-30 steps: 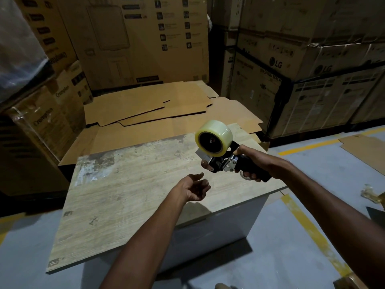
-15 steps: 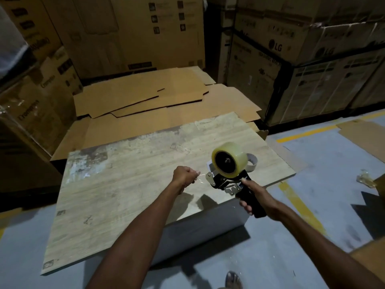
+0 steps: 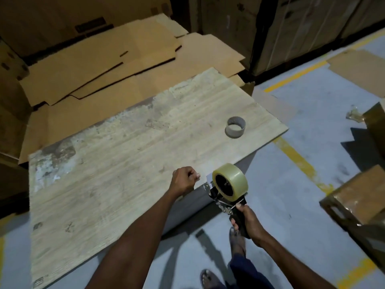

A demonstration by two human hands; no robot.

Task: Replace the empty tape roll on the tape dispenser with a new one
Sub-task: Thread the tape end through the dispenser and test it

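Observation:
My right hand (image 3: 248,221) grips the black handle of the tape dispenser (image 3: 225,200), held just off the table's near right edge. A full roll of clear tape (image 3: 233,181) sits on the dispenser's hub. My left hand (image 3: 184,180) is closed in a fist just left of the roll, pinching the free end of the tape, which stretches as a short clear strip from the roll. The empty grey cardboard core (image 3: 235,127) stands on the wooden tabletop (image 3: 116,163) near its right edge, apart from both hands.
Flattened cardboard sheets (image 3: 104,65) lie behind the table, and stacked cartons (image 3: 291,28) rise at the back right. Open boxes (image 3: 358,197) stand on the grey floor at the right. Yellow floor lines (image 3: 300,159) run by the table. My feet (image 3: 237,243) show below.
The dispenser has come down and toward me, off the table's edge. My left hand closed on the tape end. The view tilted down, so the empty core shows on the table.

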